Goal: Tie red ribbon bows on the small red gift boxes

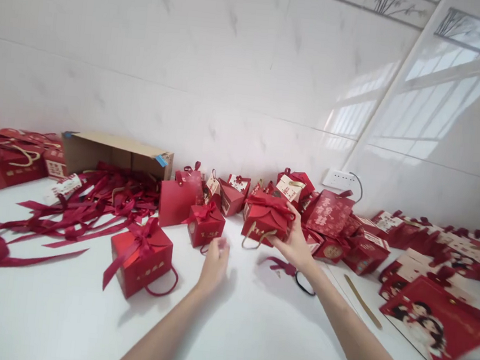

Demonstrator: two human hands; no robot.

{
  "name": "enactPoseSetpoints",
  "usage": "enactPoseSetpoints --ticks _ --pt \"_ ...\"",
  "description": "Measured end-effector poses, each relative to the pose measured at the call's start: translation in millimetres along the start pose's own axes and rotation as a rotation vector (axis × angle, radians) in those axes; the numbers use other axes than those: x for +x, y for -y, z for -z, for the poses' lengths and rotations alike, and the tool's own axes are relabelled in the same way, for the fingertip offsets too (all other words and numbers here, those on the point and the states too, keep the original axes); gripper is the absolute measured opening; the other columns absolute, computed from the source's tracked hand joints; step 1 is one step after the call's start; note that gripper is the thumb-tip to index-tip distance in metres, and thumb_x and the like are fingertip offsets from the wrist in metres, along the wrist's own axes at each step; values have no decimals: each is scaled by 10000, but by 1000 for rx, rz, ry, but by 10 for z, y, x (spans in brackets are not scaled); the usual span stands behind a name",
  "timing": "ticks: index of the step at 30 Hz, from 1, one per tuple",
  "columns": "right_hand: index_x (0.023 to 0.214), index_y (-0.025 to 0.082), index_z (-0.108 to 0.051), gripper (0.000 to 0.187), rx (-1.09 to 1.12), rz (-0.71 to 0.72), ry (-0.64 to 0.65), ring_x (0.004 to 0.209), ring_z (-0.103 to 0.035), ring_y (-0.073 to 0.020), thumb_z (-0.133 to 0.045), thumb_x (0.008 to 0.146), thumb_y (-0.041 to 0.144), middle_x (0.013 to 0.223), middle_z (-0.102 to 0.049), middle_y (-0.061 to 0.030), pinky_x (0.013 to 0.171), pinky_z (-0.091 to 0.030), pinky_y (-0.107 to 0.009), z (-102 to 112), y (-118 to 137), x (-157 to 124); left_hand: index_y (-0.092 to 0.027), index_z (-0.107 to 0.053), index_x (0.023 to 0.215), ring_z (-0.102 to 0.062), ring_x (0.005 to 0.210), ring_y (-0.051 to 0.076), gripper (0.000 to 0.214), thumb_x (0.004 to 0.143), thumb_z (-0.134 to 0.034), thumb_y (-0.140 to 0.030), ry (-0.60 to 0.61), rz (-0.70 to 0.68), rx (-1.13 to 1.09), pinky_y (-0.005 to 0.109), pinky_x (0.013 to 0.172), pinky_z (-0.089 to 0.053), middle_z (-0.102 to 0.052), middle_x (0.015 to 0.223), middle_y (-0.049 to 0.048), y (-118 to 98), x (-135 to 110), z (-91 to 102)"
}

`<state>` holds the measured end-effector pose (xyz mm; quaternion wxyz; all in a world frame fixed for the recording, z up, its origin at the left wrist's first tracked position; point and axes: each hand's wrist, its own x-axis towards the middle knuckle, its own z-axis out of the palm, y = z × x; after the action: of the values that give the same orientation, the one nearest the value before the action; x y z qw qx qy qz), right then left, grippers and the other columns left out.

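Observation:
My right hand [295,245] grips a red gift box [264,219] by its right side, with the thumb low on the front and fingers near the top. This box has a dark red ribbon bow on top and a gold cord handle hanging at its front. Just in front of a smaller red gift box [205,227] with a bow, my left hand [213,265] is loosely curled and slightly blurred; nothing shows in it. Nearer me on the left stands a larger bowed gift box [143,261] with a dark red cord handle.
An open cardboard box [120,146] lies at the back left, dark red ribbons [114,202] spilling from it. Several red boxes and bags [330,211] line the wall. A gold strip [362,302] and photo-printed bags [438,323] lie right. A power strip [339,180] is on the wall.

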<state>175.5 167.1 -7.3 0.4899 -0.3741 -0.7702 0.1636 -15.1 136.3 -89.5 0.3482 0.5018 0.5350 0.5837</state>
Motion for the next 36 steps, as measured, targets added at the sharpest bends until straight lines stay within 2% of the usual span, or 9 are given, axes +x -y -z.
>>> enactPoseSetpoints --ticks 2,6,8,11,16,22,29,34,36 --pt "1414 238 -113 892 153 -127 181 1194 -488 -265 -657 715 346 1399 -353 -160 985 -411 -448 53 27 -377 -187 -503 947 -571 983 249 236 819 -394 -353 4 42 -34 411 823 -452 -594 1022 135 -10 36 15" --pt "1402 211 -219 969 224 -237 426 1305 -346 -304 -719 621 494 1437 -310 -169 1027 -345 -466 159 -48 -746 -205 -558 848 -585 969 242 329 785 -395 -484 58 52 -86 345 731 -465 -630 968 90 -84 17 73" --pt "1371 238 -281 846 317 -224 360 1315 -324 -291 -569 690 648 1427 -333 -143 1007 -355 -457 236 -86 -712 -194 -577 840 -594 950 244 397 757 -411 -546 102 35 -100 335 712 -466 -635 966 89 -151 -17 102" --pt "1137 238 -501 603 324 -233 210 1083 -520 -246 -314 793 697 1150 -554 -105 828 -459 -377 296 -95 -534 -185 -586 878 -592 962 241 477 738 -424 -611 171 -13 -112 342 769 -467 -633 994 85 -271 -83 116" --pt "642 192 -477 469 136 -340 225 589 -457 -144 -378 827 611 619 -486 3 578 -383 -285 163 -54 -494 -195 -530 1045 -569 1022 241 463 744 -542 -546 390 -133 -97 346 881 -437 -614 1071 76 -421 -223 77" --pt "652 176 -481 421 333 -367 350 585 -434 -117 -486 807 567 638 -484 16 565 -340 -255 116 -38 -686 -203 -500 1103 -561 995 239 421 749 -595 -409 421 -126 38 337 862 -440 -589 1065 61 -451 -299 68" --pt "553 186 -446 519 631 -544 266 447 -415 -88 -476 763 660 480 -432 47 483 -311 -237 143 -55 -626 -202 -555 1075 -563 979 258 391 733 -597 -388 500 -157 35 328 849 -434 -609 1037 65 -454 -294 102" --pt "532 172 -467 415 608 -560 341 444 -409 -69 -673 672 503 489 -458 55 488 -309 -225 116 -4 -636 -209 -546 1045 -546 998 239 350 725 -594 -342 483 -167 40 315 867 -416 -586 1062 57 -477 -314 92" --pt "515 180 -450 390 696 -546 249 444 -404 -75 -682 659 459 485 -437 54 485 -330 -234 101 -14 -625 -208 -531 1015 -555 961 229 328 717 -594 -330 494 -137 17 305 825 -428 -586 1035 54 -474 -310 96"
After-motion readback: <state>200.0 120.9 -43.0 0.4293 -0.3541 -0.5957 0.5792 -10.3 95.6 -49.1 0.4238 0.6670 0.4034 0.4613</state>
